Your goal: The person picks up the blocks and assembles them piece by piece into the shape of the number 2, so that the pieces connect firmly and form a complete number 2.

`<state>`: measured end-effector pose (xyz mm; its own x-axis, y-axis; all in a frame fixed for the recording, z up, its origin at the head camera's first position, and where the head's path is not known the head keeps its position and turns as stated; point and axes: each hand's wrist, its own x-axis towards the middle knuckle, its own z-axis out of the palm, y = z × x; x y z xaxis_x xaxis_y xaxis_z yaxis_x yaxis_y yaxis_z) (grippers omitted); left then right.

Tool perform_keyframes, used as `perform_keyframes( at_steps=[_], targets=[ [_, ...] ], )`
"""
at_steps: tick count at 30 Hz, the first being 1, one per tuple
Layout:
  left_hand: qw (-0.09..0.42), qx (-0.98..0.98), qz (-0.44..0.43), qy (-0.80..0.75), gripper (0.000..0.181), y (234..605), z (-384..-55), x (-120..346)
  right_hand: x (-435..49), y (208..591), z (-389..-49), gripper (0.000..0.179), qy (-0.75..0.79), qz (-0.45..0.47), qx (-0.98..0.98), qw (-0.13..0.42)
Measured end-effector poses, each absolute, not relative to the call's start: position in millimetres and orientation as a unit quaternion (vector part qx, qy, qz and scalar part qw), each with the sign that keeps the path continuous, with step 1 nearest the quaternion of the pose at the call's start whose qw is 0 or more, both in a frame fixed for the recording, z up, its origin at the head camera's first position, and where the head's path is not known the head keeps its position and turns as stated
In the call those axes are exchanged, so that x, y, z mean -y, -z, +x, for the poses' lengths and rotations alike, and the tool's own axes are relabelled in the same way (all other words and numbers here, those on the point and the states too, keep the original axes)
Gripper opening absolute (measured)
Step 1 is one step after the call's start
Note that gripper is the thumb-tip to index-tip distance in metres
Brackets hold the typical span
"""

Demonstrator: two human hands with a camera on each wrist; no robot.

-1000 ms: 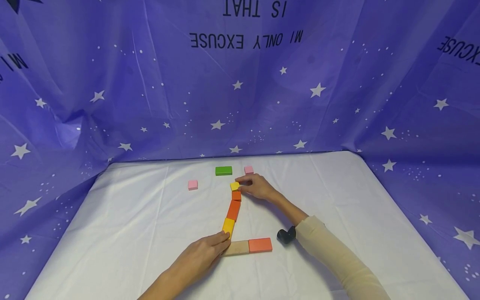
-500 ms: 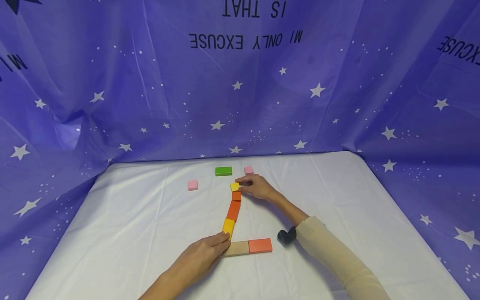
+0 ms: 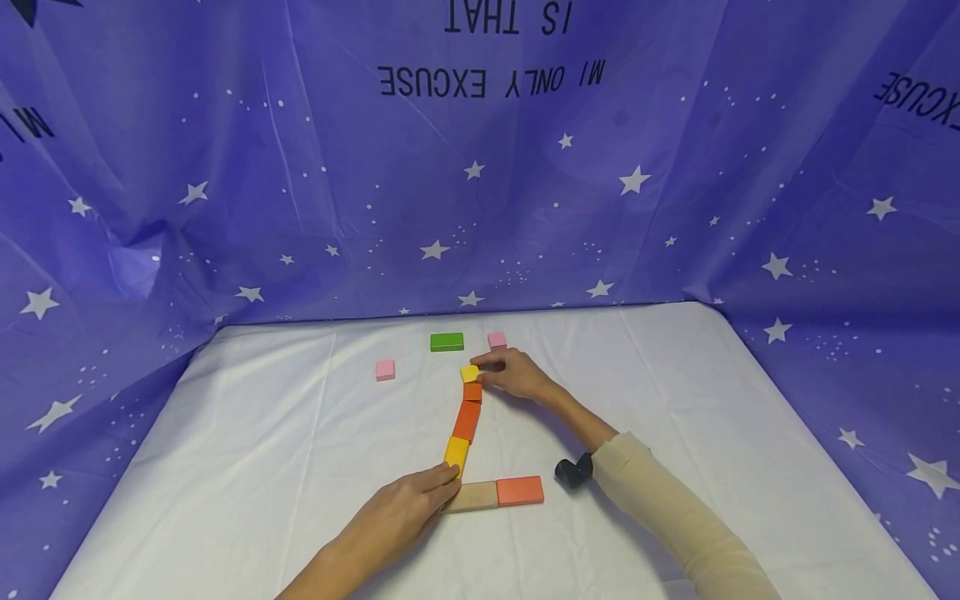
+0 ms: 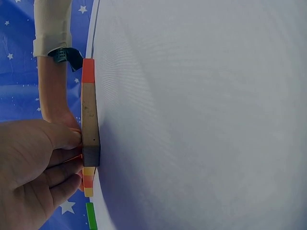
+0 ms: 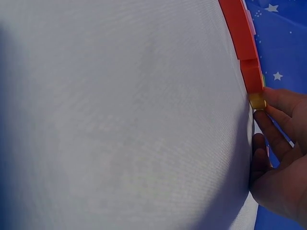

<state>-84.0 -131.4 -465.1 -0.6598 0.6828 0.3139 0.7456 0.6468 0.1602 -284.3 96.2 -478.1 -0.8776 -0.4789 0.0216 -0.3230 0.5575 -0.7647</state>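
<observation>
A line of blocks lies on the white cloth in the head view. My right hand (image 3: 513,372) pinches the small yellow cube (image 3: 469,373) at its far end, thumb on the near side and index finger on the far side. Below it come a small orange cube (image 3: 472,392), an orange-red block (image 3: 467,421) and a yellow block (image 3: 456,454). My left hand (image 3: 397,512) rests its fingertips at the corner where the yellow block meets a plain wooden block (image 3: 476,496). In the left wrist view the thumb lies along the wooden block (image 4: 89,115). A coral-red block (image 3: 521,491) abuts its right end.
Behind the line lie a green block (image 3: 447,342) and a pink cube (image 3: 497,340); another pink cube (image 3: 386,370) sits to the left. A black wrist device (image 3: 573,472) hangs at the right sleeve. A purple star-printed curtain (image 3: 480,208) surrounds the white-covered table (image 3: 225,467).
</observation>
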Motion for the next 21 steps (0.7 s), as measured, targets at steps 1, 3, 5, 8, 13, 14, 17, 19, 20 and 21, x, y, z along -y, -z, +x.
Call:
perform_keyframes(
  at_steps=[1,3,5,8,13,14,17,19,20,21],
  targets=[
    [0.113,0.9,-0.397,0.139,0.029,465.2,-84.0,131.4,-96.2,477.8,-284.0,0.031,0.411,-0.229,-0.877,0.094],
    [0.115,0.9,-0.397,0.14,0.029,465.3,-83.9,131.4,-96.2,477.1,-283.4,0.031,0.413,-0.23,-0.876,0.094],
    [0.118,0.899,-0.398,0.139,0.03,465.6,-84.0,131.6,-96.4,476.5,-282.8,0.031,0.415,-0.231,-0.875,0.096],
    [0.122,0.898,-0.398,0.141,0.03,465.8,-83.8,131.9,-96.8,476.4,-282.8,0.032,0.419,-0.235,-0.872,0.095],
    [0.127,0.896,-0.402,0.137,0.03,465.9,-83.9,132.1,-97.7,477.2,-284.8,0.037,0.43,-0.226,-0.869,0.094],
    [0.128,0.896,-0.404,0.136,0.03,465.9,-84.0,132.1,-98.2,477.3,-285.5,0.037,0.435,-0.223,-0.868,0.091],
    [0.133,0.894,-0.407,0.134,0.031,465.8,-84.3,131.9,-100.1,476.5,-287.6,0.036,0.46,-0.209,-0.86,0.076],
    [0.137,0.893,-0.407,0.136,0.031,465.8,-84.4,131.7,-102.0,476.2,-289.7,0.034,0.478,-0.2,-0.853,0.058],
    [0.141,0.892,-0.408,0.137,0.031,466.0,-84.6,131.8,-103.1,475.7,-290.6,0.034,0.485,-0.191,-0.852,0.048],
    [0.144,0.891,-0.409,0.137,0.031,466.1,-84.7,131.9,-104.4,475.2,-291.5,0.034,0.491,-0.181,-0.851,0.038]
  ],
)
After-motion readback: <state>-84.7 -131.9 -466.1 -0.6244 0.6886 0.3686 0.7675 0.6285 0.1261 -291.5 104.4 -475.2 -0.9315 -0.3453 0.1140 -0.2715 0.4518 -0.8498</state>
